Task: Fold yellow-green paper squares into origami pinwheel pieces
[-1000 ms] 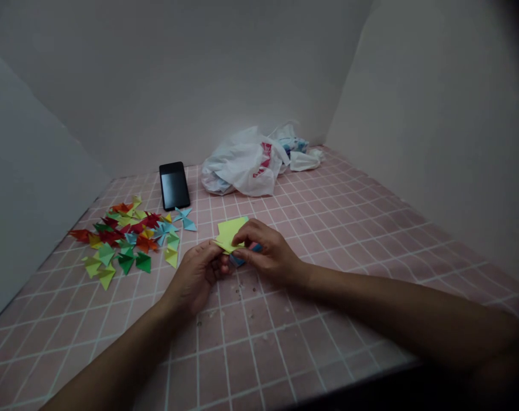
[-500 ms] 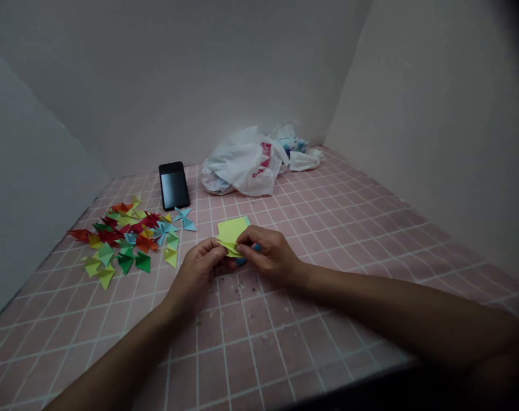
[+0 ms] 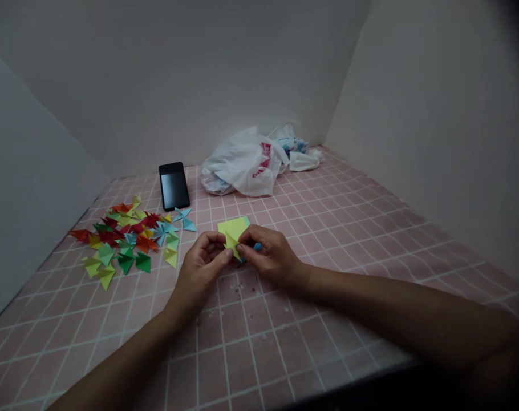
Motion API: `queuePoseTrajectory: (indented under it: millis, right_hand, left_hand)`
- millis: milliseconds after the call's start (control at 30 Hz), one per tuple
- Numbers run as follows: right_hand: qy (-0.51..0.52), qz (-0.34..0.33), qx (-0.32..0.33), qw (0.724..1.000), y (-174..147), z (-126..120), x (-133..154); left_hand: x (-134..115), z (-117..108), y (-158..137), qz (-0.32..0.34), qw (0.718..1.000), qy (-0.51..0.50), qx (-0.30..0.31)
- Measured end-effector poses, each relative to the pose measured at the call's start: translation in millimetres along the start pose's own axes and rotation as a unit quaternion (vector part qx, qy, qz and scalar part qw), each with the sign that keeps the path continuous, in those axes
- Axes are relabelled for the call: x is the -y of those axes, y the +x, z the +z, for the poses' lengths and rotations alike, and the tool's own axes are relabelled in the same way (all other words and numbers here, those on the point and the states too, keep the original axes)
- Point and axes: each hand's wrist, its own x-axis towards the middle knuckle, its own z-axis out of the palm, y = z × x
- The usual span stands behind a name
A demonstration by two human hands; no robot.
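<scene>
A small folded piece of yellow paper (image 3: 231, 241) with pointed corners is pinched between both hands. My left hand (image 3: 205, 258) has its thumb and fingers closed on its left side. From the right, my right hand (image 3: 270, 254) grips the paper with thumb and forefinger. Just behind the fingers lies a stack of square paper sheets (image 3: 232, 225), yellow on top with a blue edge showing; part of it is hidden by the hands. To the left spreads a pile of folded paper cranes (image 3: 125, 235) in red, orange, yellow, green and blue.
A black phone (image 3: 174, 186) lies behind the cranes. At the back rests a crumpled white plastic bag (image 3: 246, 162) with red print, beside a blue-and-white packet (image 3: 294, 145). A pink checked cloth (image 3: 349, 228) covers the table, and pale walls stand around it.
The yellow paper has been turned and now shows an upright pointed shape. My left thumb and fingers have shifted around it; the right hand stays nearly in place.
</scene>
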Motion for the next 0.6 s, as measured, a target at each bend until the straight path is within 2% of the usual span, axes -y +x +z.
queuePoseTrajectory:
  millis: [133, 267, 467, 600]
  right_hand:
    - [0.013, -0.014, -0.010, 1.000, -0.1, 0.8, 0.2]
    - [0.021, -0.082, -0.036, 0.996, 0.1, 1.9, 0.7]
    - [0.016, -0.145, -0.056, 0.988, -2.5, 0.5, 6.2]
    - [0.007, -0.169, -0.059, 0.984, -4.5, -1.1, 8.8]
  left_hand:
    - [0.0, -1.1, 0.1, 0.050, 0.998, 0.037, -0.020]
    - [2.9, -2.2, -2.2, 0.100, 0.991, 0.084, -0.035]
    - [5.2, -3.3, -7.0, 0.201, 0.967, 0.151, -0.048]
    - [3.7, -2.6, -8.5, 0.238, 0.954, 0.178, -0.048]
